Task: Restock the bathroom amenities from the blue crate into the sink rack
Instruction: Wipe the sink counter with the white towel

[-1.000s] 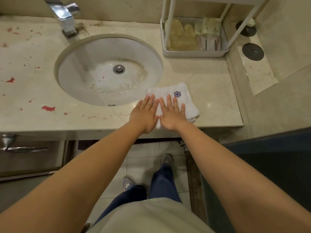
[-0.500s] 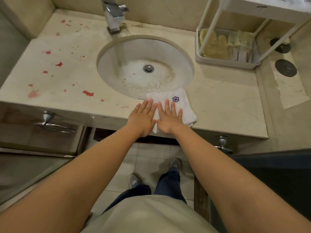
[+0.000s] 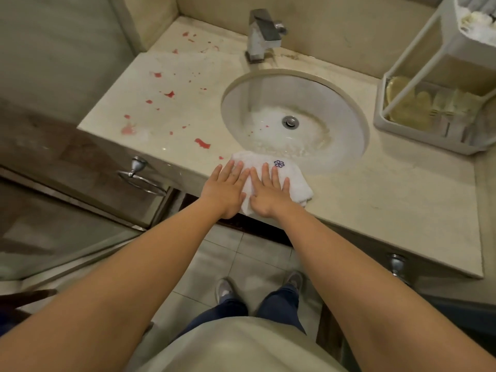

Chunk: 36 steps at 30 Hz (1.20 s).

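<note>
A folded white towel [image 3: 292, 178] with a small purple flower lies on the counter's front edge, just in front of the sink basin [image 3: 295, 116]. My left hand [image 3: 225, 189] and my right hand [image 3: 268, 194] rest flat on it side by side, fingers spread, gripping nothing. The white sink rack [image 3: 418, 138] stands at the right on the counter, its lower tray holding yellowish packets and small sachets. Its upper shelf [image 3: 456, 38] shows at the top right corner with white items in it. No blue crate is in view.
A chrome tap [image 3: 261, 33] stands behind the basin. Red stains [image 3: 166, 95] dot the beige counter left of the sink. A towel ring [image 3: 139, 170] hangs on the counter's front face, and a glass panel stands at lower left. My feet are on the tiled floor below.
The view has swung left, so the sink and rack sit further right in the frame. Both hands stay flat on the towel.
</note>
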Tool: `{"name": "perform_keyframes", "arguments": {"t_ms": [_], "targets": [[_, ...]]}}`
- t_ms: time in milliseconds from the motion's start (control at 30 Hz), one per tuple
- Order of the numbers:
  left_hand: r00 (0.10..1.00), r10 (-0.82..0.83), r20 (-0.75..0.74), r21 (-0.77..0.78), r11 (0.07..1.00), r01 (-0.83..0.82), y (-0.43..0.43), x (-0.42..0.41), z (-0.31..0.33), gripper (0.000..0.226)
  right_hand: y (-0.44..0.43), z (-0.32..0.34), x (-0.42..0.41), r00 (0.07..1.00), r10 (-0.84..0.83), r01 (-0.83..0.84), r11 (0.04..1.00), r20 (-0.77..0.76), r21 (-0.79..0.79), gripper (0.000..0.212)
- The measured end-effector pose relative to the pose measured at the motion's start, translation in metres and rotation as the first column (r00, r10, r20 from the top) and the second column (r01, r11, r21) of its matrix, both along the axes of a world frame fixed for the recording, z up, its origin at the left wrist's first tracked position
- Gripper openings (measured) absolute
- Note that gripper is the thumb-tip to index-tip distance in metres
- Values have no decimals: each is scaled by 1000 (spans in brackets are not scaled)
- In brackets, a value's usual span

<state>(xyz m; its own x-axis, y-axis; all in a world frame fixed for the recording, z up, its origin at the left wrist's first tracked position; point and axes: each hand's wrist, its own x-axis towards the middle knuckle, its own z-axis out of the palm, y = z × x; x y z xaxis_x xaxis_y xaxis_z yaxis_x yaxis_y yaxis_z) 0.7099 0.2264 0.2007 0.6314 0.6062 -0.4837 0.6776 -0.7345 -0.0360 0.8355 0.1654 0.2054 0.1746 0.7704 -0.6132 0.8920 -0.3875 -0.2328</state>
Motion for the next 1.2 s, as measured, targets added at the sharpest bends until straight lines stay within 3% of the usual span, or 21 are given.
{"name": "perform_keyframes", "arguments": {"t_ms": [467, 833, 933, 1067, 1200], "targets": [[976, 215, -34, 2, 977, -215, 38, -63, 4, 61, 65, 3, -46, 965, 261, -262, 965, -35, -3, 80], [910, 410, -66, -20, 911, -412, 70, -67, 14, 60, 122, 19, -34, 865, 498, -500, 866, -68, -19, 69], [891, 450, -66, -20, 892, -452, 72, -61, 14, 63, 132, 26, -22, 819, 574, -574, 819, -25, -13, 62], [846, 533, -15, -19, 846, -533, 68, -47, 10, 70, 139, 31, -8, 741, 655, -671, 728, 146, 142, 50], [801, 597, 45, -100, 800, -591, 62, -31, 4, 76, 128, 18, 8, 725, 677, -688, 719, 129, 100, 66]]}}
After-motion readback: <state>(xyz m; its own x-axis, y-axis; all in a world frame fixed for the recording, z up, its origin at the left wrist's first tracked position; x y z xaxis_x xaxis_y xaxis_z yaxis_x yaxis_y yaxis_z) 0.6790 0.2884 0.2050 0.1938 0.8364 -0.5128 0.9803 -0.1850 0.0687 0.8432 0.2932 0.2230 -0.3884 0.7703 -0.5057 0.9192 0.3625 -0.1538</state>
